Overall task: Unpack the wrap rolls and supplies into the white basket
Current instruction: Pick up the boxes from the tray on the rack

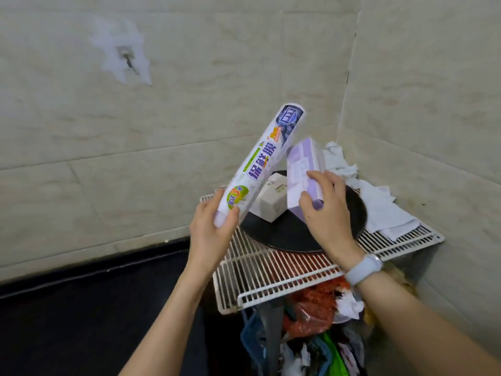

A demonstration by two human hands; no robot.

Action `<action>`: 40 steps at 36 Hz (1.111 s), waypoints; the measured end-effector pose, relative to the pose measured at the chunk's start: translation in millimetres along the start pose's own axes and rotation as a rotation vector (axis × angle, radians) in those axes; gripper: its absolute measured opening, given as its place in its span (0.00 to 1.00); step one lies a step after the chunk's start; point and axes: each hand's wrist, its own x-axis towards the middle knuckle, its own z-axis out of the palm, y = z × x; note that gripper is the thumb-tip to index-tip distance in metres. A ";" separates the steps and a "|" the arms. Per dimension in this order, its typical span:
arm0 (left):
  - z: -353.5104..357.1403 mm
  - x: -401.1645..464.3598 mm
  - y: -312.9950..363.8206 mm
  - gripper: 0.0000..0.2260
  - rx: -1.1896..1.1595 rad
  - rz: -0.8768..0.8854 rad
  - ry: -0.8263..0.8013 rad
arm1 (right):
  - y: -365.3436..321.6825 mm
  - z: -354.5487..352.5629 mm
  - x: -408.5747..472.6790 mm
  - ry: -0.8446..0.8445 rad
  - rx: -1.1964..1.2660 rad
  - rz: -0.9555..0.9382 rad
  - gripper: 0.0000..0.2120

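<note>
The wrap roll (264, 162) is white with purple lettering and a green badge. The box (302, 169) is lilac, the wire rack (273, 270) white, the pan (284, 234) black, the wristband (364, 270) pale lavender.

Setting: home kitchen corner — lived-in, not commercial. Evidence: glossy beige tiled walls (189, 126) meet at a corner just behind a white wire rack (273, 270). On the rack sits a black pan (282, 234), with crumpled white cloths (379, 204) heaped behind it toward the corner. Left of the rack runs a dark countertop (81, 321). Below the rack — a jumble of coloured plastic bags (311, 321). High on the wall left of the rack, a bare hook (129, 62) on a patch of peeled adhesive.
</note>
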 end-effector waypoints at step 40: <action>-243.0 -196.8 -328.9 0.27 0.367 -0.766 -0.026 | -64.2 400.0 -282.4 -1.054 -0.276 0.051 0.27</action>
